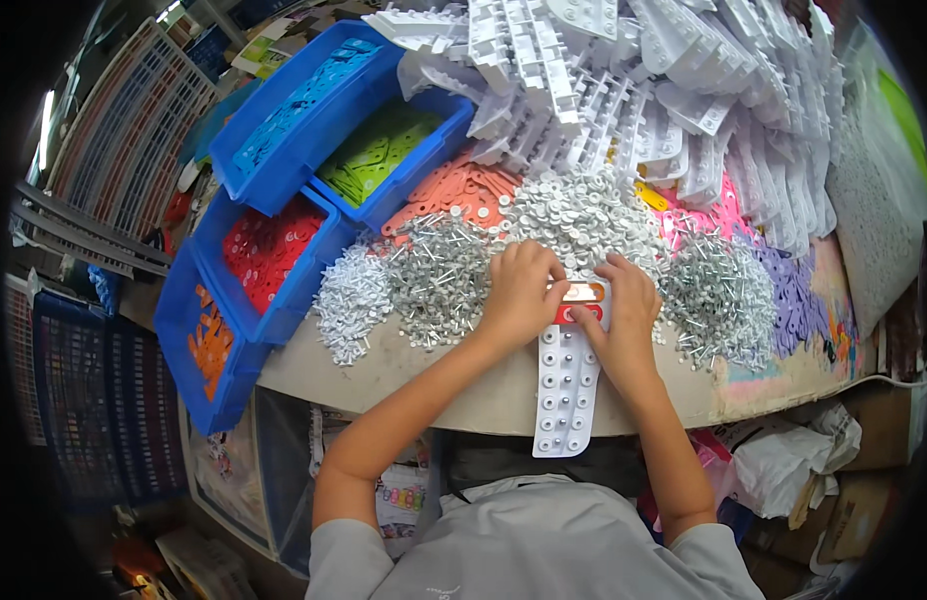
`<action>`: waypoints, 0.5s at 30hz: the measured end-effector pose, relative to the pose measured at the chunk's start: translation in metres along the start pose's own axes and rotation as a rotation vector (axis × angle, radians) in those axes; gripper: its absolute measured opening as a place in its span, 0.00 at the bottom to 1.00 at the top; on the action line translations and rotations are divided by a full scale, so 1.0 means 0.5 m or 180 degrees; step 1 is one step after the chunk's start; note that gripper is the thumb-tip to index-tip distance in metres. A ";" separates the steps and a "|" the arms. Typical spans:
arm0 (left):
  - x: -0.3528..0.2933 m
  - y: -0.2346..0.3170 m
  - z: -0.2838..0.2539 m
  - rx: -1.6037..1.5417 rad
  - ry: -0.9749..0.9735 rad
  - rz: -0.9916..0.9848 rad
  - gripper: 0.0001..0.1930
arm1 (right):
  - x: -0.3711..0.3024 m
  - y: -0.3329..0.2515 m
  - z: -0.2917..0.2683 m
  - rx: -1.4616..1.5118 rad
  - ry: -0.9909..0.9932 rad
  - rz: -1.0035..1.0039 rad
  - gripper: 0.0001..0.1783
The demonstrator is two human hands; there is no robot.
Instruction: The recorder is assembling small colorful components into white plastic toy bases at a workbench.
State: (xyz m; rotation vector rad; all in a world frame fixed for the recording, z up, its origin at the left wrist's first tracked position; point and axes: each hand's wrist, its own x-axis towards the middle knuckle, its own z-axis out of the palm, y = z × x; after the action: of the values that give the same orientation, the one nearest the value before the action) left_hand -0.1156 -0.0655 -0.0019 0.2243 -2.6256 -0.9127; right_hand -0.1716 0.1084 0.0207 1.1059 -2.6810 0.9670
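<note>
A long white plastic strip [564, 400] with two rows of round studs lies over the table's front edge, pointing toward me. Across its far end sit a red two-holed piece [582, 314] and, just beyond, an orange one [584, 292]. My left hand [524, 293] is closed, thumb and forefinger pinched beside the orange piece's left end; what lies between the fingertips is hidden. My right hand [629, 308] grips the strip's right side, its thumb on the red piece. Right beyond both hands is a heap of small white round caps [584, 215].
Piles of metal pins [439, 275] flank the hands, with more pins [719, 295] at right. Blue bins [314, 270] of coloured pieces stand at left. White plastic parts [624, 100] are stacked high at the back. Purple pieces [799, 305] and a clear bag [879, 190] lie at right.
</note>
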 end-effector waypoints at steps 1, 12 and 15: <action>-0.004 0.001 -0.002 -0.0004 0.0094 0.0055 0.12 | 0.000 -0.002 0.000 0.0059 0.0024 0.0014 0.34; 0.010 -0.106 -0.437 0.0683 0.2405 0.0343 0.17 | 0.023 -0.040 -0.008 -0.0144 0.0272 -0.0571 0.21; 0.048 -0.282 -0.583 0.0820 0.2349 -0.0194 0.17 | 0.100 -0.156 0.007 0.0235 0.0230 -0.1130 0.16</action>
State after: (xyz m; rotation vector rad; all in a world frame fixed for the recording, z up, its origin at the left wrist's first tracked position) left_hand -0.0235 -0.3478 0.1294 0.5831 -2.0322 -0.3864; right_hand -0.1563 0.0339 0.0741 1.4651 -2.2981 1.0204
